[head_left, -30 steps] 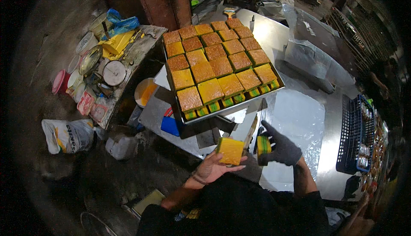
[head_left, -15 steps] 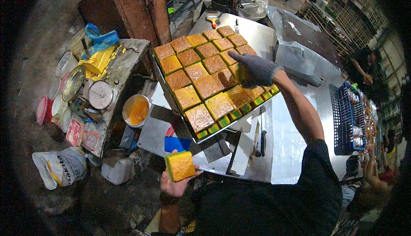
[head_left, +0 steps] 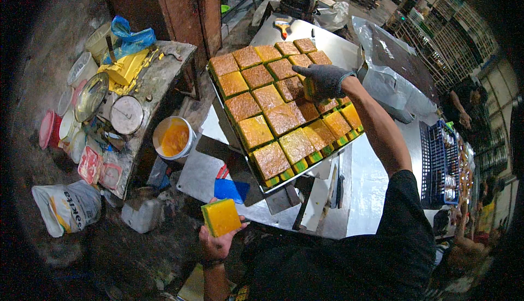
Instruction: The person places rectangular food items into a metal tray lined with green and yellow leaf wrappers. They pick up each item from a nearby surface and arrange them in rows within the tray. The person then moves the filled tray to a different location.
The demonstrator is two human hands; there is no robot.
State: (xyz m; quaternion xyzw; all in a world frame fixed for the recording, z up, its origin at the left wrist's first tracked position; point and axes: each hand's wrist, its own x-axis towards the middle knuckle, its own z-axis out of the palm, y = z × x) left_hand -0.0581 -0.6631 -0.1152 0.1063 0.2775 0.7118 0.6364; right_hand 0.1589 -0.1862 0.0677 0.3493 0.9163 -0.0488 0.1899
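1 held layered cake square [head_left: 221,217], 7 o'clock; 1 cake tray [head_left: 300,173], centre; 1 flat paintbrush [head_left: 282,27], 12; 1 white bucket [head_left: 191,139], 9.

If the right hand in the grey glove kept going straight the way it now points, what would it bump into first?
Most likely the square, brown-topped cake piece just left of the grey-gloved right hand in the picture; its exact height is unclear, so it might pass over.

A crumpled blue plastic bag [head_left: 131,39] lay at the far end of a worn counter [head_left: 164,76], near a white bucket [head_left: 191,140]. A white sack [head_left: 71,205] slumped at left; a blue latticed basket [head_left: 438,159] stood at right.
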